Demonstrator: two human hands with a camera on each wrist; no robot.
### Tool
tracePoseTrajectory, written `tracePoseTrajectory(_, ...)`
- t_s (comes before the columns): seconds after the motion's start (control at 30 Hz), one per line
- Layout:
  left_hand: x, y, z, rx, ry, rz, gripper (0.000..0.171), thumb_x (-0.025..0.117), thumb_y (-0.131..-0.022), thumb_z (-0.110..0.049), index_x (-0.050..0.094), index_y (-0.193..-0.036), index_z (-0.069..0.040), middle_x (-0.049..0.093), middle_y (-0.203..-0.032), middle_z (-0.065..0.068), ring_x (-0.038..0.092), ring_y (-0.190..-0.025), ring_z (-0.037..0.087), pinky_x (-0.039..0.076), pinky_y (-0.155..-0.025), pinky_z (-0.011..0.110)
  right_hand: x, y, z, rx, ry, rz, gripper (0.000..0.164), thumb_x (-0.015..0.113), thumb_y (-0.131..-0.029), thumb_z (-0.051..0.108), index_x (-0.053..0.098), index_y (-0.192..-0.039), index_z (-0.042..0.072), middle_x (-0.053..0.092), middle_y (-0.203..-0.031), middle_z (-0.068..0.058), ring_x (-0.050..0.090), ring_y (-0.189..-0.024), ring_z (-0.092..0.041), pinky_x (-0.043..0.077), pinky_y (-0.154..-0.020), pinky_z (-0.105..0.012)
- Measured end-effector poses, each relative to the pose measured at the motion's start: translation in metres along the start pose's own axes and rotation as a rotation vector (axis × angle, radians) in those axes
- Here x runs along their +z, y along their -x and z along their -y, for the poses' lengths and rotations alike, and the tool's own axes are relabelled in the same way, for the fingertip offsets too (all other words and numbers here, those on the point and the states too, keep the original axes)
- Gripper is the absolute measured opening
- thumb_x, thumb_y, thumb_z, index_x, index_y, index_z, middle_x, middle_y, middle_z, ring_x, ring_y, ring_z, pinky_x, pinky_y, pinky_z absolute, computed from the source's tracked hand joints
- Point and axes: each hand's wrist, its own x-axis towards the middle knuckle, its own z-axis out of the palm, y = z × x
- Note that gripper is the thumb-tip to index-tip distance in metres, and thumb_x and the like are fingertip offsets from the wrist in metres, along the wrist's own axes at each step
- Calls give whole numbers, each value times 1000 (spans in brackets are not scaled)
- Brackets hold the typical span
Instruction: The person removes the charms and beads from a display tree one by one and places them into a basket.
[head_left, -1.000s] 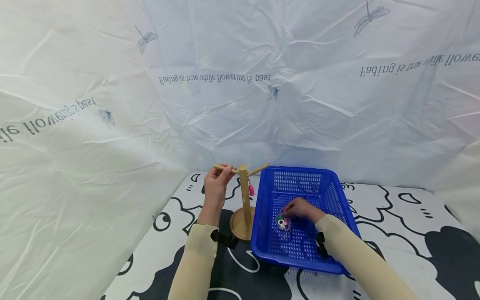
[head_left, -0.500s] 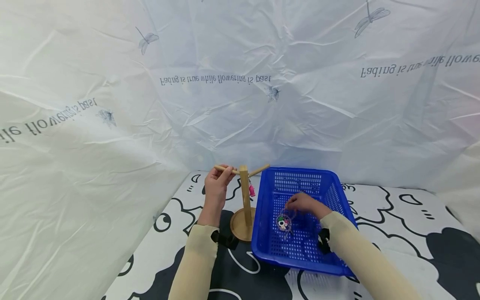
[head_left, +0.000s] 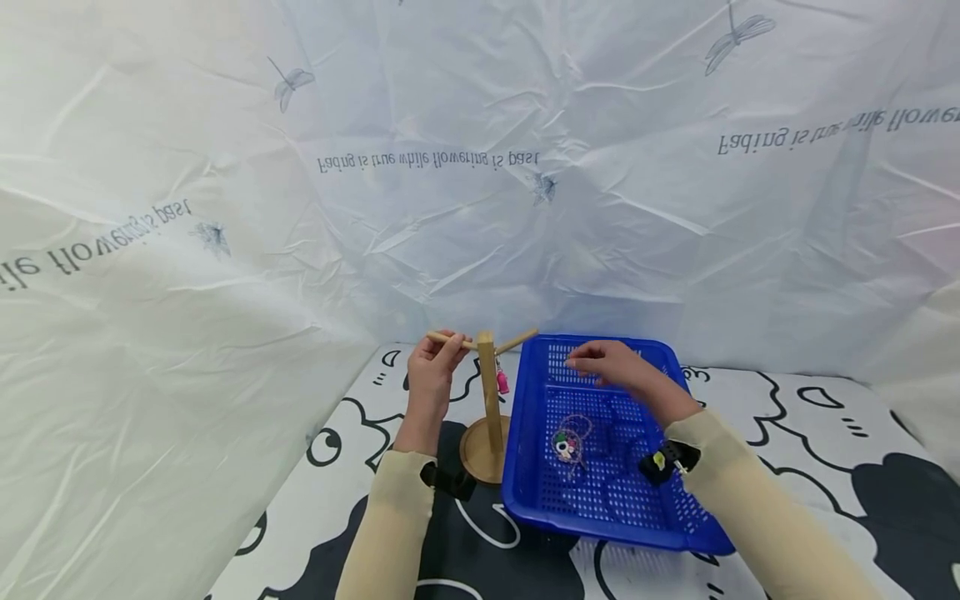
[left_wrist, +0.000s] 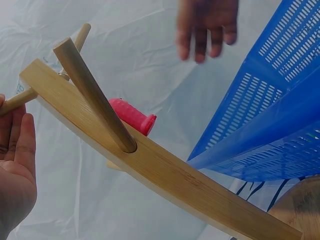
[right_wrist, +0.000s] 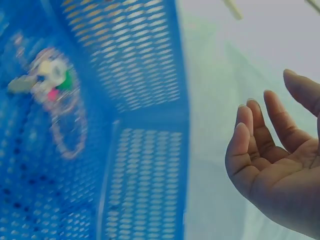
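Note:
My left hand (head_left: pixel 431 383) pinches the left peg (left_wrist: pixel 19 101) of a wooden stand (head_left: pixel 491 396) with a round base. From the stand's pegs hangs a bright pink charm (left_wrist: pixel 131 116), close behind the post. Raised over the back part of a blue plastic basket (head_left: pixel 513 450), my right hand (head_left: pixel 611 365) holds nothing; its fingers are loosely bent in the right wrist view. Inside the basket lies a beaded bracelet (right_wrist: pixel 70 135) with white, green and pink charms (head_left: pixel 566 447), its thin loop spread toward the back.
The basket stands right beside the stand's base, on a black-and-white cartoon-print cloth (head_left: pixel 795 433). Darker small items (head_left: pixel 615 442) lie on the basket's floor, hard to make out. White printed sheeting (head_left: pixel 480 233) rises behind and at the left.
My right hand has let go of the bracelet and moved up toward the back of the basket. The bracelet's loop now lies flat. My left hand has stayed on the peg.

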Motion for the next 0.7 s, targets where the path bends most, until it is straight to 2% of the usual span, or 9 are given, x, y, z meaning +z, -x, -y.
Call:
tracePoseTrajectory(0.2, 0, -1, 0, -4, 4, -4, 16, 59, -98, 4, 63, -93, -12, 67, -88, -4, 73, -85, 4, 62, -86, 17, -1, 10, 22, -97, -52, -44, 53, 56, -106, 35, 50, -146, 2, 56, -144, -24, 55, -132, -39, 55, -100, -45)
tracePoseTrajectory(0.33, 1, 0, 0, 2, 8, -2, 19, 59, -98, 5, 63, -92, -12, 67, -86, -4, 72, -84, 4, 62, -85, 17, 5, 15, 37, -152, -79, -95, 53, 56, -106, 34, 49, -147, 2, 57, -143, -24, 56, -131, -39, 56, -95, -36)
tracePoseTrajectory(0.47, 1, 0, -1, 9, 8, 1, 20, 58, -98, 6, 63, -91, -13, 67, -86, -4, 72, -83, 4, 62, -84, 17, 14, 15, 50, -160, -102, -157, 51, 57, -105, 33, 51, -148, 5, 58, -141, -22, 58, -126, -36, 54, -86, -24)
tracePoseTrajectory(0.7, 0, 0, 0, 6, 0, -1, 19, 58, -98, 6, 63, -92, -12, 67, -86, -4, 72, -83, 4, 62, -85, 17, 23, 9, 66, -150, -155, -203, 42, 58, -105, 29, 60, -141, 7, 63, -136, -21, 60, -122, -34, 54, -82, -23)
